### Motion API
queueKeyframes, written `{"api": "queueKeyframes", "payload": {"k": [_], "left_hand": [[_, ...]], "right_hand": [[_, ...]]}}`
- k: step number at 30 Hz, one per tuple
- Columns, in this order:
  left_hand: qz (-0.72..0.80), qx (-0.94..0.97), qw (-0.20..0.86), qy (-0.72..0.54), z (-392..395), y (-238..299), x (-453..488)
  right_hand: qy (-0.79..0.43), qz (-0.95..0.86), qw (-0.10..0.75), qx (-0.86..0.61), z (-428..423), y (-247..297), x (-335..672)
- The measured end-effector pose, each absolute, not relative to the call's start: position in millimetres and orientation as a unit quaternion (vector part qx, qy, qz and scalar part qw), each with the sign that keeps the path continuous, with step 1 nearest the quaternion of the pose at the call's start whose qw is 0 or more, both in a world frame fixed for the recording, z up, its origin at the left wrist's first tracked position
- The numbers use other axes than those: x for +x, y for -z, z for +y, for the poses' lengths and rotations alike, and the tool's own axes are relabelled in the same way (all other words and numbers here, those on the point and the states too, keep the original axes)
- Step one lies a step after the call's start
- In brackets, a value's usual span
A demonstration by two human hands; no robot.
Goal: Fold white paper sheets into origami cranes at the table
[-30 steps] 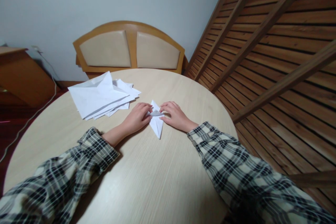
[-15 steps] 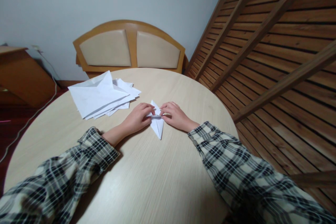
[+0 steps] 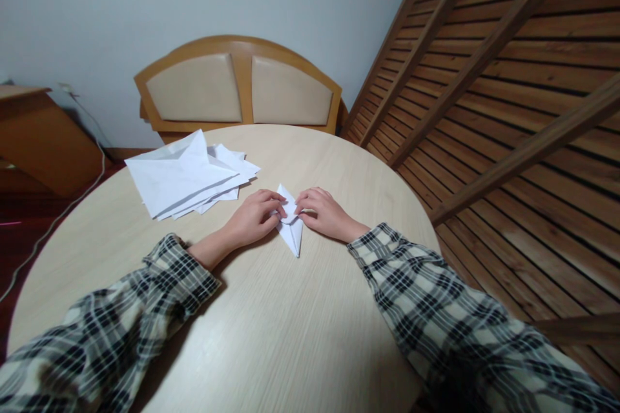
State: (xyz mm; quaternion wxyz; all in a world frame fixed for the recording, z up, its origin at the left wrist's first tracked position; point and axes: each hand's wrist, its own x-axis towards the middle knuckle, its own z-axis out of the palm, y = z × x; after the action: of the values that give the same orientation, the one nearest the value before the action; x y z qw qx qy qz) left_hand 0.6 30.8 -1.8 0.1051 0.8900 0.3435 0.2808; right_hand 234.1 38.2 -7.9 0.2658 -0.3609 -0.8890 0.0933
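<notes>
A small folded sheet of white paper (image 3: 292, 235) lies on the round wooden table (image 3: 271, 329), its narrow point toward me and another point away from me. My left hand (image 3: 255, 216) grips its left edge, fingers curled and closed on the paper. On the opposite edge, my right hand (image 3: 325, 213) pinches the paper between thumb and fingers. Between the two hands a flap of the paper crosses its middle. The fingertips partly cover both side edges.
A stack of white paper sheets (image 3: 181, 174), some with folds, rests at the table's back left. Behind the table stands a wooden headboard (image 3: 246, 90) with cream panels. A slatted wooden frame (image 3: 484, 116) leans on the right. A cable (image 3: 72, 203) runs down at the left.
The flap across the middle of the folded paper has tipped down toward me and now lies flatter. Both hands have barely moved.
</notes>
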Motion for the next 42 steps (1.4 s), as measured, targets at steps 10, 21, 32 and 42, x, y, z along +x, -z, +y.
{"api": "queueKeyframes", "payload": {"k": [10,21,32,42], "left_hand": [[0.345,0.893,0.095,-0.274,33.5,6.3,-0.2],[0.416,0.874,0.044,-0.245,32.7,0.6,1.2],[0.419,0.877,0.017,-0.235,35.6,1.3,0.0],[0.409,0.878,0.053,-0.242,39.7,3.5,-3.6]], "right_hand": [[-0.094,-0.893,0.255,-0.358,34.8,4.8,235.7],[-0.091,-0.891,0.271,-0.353,37.7,6.7,236.2],[-0.097,-0.890,0.266,-0.358,38.5,6.9,236.9],[-0.093,-0.892,0.268,-0.353,39.4,7.8,237.0]]}}
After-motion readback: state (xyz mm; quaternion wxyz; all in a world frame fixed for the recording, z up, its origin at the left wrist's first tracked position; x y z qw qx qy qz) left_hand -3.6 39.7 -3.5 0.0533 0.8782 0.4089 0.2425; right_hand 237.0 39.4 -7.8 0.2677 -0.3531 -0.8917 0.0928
